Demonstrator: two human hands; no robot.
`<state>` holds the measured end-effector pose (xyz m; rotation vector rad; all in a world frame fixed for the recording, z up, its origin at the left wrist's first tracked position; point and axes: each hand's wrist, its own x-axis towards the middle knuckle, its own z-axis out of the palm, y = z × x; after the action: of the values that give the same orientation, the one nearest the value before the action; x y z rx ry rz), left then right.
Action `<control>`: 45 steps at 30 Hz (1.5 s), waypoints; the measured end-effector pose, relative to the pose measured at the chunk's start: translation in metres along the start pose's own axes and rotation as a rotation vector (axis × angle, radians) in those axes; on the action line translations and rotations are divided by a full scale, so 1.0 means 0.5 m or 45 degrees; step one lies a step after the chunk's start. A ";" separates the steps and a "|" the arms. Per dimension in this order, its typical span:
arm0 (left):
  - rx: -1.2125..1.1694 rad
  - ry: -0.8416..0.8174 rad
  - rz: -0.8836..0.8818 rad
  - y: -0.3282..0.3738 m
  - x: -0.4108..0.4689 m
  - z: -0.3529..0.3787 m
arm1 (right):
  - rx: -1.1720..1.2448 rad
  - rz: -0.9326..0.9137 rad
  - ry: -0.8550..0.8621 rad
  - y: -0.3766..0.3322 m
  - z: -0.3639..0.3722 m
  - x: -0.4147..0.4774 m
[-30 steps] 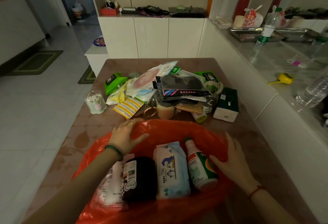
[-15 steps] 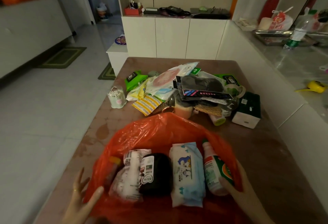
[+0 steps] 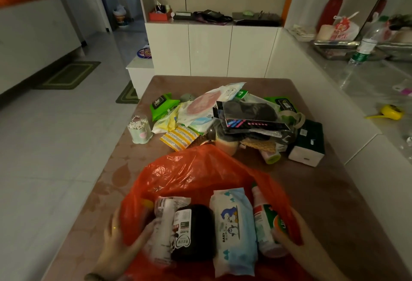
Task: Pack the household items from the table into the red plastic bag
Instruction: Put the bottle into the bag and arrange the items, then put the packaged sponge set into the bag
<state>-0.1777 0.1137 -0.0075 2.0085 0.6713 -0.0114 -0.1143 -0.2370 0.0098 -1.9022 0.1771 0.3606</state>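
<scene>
Bare table (image 3: 312,191) right of red bag (image 3: 200,169); item pile (image 3: 245,115) crowds the far middle

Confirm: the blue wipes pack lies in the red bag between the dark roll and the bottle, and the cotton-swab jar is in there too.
Wrong on the jar. The head view shows the cotton-swab jar standing on the table, left of the pile, outside the red bag. The blue wipes pack does lie between the dark roll and the bottle.

Left hand (image 3: 119,244) and right hand (image 3: 297,244) grip the bag (image 3: 200,173), thumbs inside.
</scene>
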 end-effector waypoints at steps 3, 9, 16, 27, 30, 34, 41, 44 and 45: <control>0.049 0.076 0.191 0.090 0.057 -0.033 | -0.276 -0.011 0.120 -0.072 -0.055 0.052; -0.173 -0.245 0.483 0.332 0.218 0.097 | -0.799 -0.577 0.174 -0.218 -0.049 0.269; -0.279 -0.496 0.133 0.418 0.353 0.266 | -1.482 -0.552 -0.147 -0.256 -0.001 0.466; -1.070 -0.490 -0.200 0.416 0.330 0.287 | -1.219 -1.105 0.209 -0.207 -0.010 0.441; -1.211 -0.561 -0.228 0.425 0.305 0.264 | -1.122 -1.317 0.365 -0.241 -0.018 0.391; -1.334 -0.907 -0.230 0.404 0.283 0.207 | -0.971 -1.697 0.444 -0.273 -0.020 0.298; -0.777 -1.238 0.096 0.349 0.188 0.162 | -1.136 -1.959 0.155 -0.192 0.040 0.156; -0.769 -1.116 0.192 0.295 0.147 0.151 | -1.145 -1.725 0.140 -0.138 0.069 0.122; -0.778 -1.002 0.140 0.284 0.137 0.148 | -1.002 -1.570 0.194 -0.126 0.073 0.112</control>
<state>-0.0345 0.0325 0.0495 1.2863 0.0332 -0.4522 -0.0490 -0.1775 0.0356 -2.3780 -1.1538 -0.6475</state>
